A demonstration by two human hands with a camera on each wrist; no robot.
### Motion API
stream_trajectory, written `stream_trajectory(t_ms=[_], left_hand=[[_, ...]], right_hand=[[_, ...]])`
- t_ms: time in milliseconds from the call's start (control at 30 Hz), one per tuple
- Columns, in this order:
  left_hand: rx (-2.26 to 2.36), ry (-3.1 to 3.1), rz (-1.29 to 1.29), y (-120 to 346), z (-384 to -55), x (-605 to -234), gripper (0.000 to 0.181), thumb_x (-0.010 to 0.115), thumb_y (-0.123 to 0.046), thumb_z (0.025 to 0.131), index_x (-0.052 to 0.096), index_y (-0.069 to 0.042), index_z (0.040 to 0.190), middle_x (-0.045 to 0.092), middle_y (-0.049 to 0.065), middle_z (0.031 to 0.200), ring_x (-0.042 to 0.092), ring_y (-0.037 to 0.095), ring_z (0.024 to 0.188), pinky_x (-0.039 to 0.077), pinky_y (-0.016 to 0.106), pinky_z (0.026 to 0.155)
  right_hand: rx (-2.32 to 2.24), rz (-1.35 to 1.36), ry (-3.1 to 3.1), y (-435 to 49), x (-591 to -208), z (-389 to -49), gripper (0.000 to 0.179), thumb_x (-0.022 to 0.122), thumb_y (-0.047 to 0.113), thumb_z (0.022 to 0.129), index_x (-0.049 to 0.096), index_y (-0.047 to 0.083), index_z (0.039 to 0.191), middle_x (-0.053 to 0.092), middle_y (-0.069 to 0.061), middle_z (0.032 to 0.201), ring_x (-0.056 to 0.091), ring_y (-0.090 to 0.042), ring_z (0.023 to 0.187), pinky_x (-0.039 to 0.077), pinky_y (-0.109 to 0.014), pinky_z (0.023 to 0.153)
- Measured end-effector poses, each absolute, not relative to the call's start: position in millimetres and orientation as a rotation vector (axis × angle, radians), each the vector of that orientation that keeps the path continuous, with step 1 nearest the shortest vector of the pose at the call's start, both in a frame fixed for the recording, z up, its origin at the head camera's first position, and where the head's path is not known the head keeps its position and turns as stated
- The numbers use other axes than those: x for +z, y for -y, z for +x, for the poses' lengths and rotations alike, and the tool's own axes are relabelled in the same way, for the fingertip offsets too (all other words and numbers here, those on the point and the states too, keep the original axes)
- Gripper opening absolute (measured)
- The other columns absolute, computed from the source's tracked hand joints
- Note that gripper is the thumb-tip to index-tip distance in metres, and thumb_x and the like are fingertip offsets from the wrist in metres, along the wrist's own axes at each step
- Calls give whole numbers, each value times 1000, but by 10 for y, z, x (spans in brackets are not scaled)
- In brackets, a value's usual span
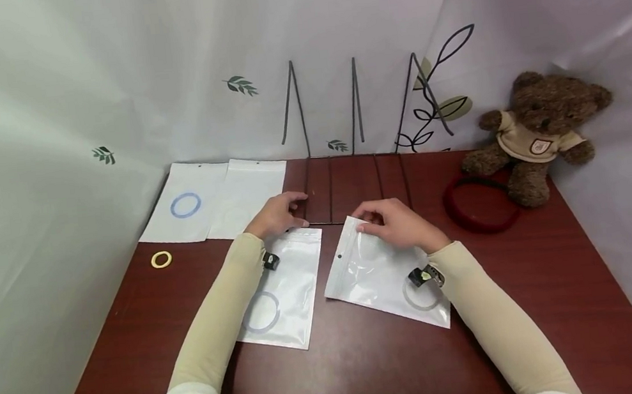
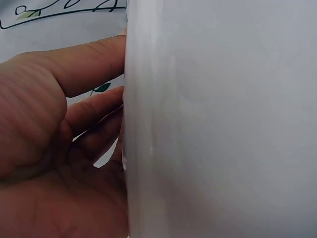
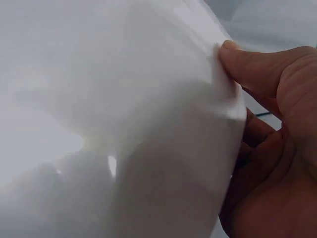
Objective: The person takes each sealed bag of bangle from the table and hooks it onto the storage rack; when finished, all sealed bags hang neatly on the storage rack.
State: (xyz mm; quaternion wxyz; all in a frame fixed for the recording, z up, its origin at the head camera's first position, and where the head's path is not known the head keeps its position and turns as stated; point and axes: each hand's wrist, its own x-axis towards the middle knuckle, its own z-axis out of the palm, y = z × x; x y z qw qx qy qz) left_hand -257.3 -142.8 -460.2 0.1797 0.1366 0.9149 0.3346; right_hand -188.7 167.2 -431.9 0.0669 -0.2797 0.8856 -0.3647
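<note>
Two glossy white pouches lie under the hands on the dark red table: left pouch with its sealing strip toward the wire rack, right pouch turned so its holed end faces left. A pale ring shows through each. Right hand pinches the right pouch's far edge near the holed corner, thumb opposed to the fingers. Left hand is at the left pouch's far end, thumb and index apart; whether it touches the film cannot be told. Handling, judged: light, limp film, smooth enough to slide, prone to creasing; the ring probably adds a little weight at the lower end. Best hold: the flat margin by the strip, away from the ring. Edges and room: rack's front rod sits just past the left fingertips and could snag a corner; the white pouches at back left crowd the left hand. Tabletop shows between the two pouches and toward the wearer; on the right it runs to the red band beside the teddy bear.
</note>
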Motion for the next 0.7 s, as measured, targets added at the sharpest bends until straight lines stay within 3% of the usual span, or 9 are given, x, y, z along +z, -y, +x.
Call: stream_trajectory(t_ms=[400, 700], left_hand=[[936, -2596, 391, 1441, -2569, -4585, 75, 85, -15, 91, 51, -11, 157, 58, 18, 150, 55, 34, 138, 46, 49, 117], [938, -2595, 397, 1421, -2582, -4611, 76, 85, -16, 91, 50, -13, 158, 57, 16, 152, 55, 33, 138, 46, 49, 116]], right_hand=[[-1428, -727, -2651, -1831, -3959, -1792, 10, 75, 15, 100, 75, 11, 109, 80, -5, 92, 71, -15, 80, 49, -22, 67], [-1677, -611, -2642, -2056, -3819, -1657, 9, 73, 12, 101, 71, 6, 108, 77, -10, 88, 64, -10, 71, 48, -22, 61]])
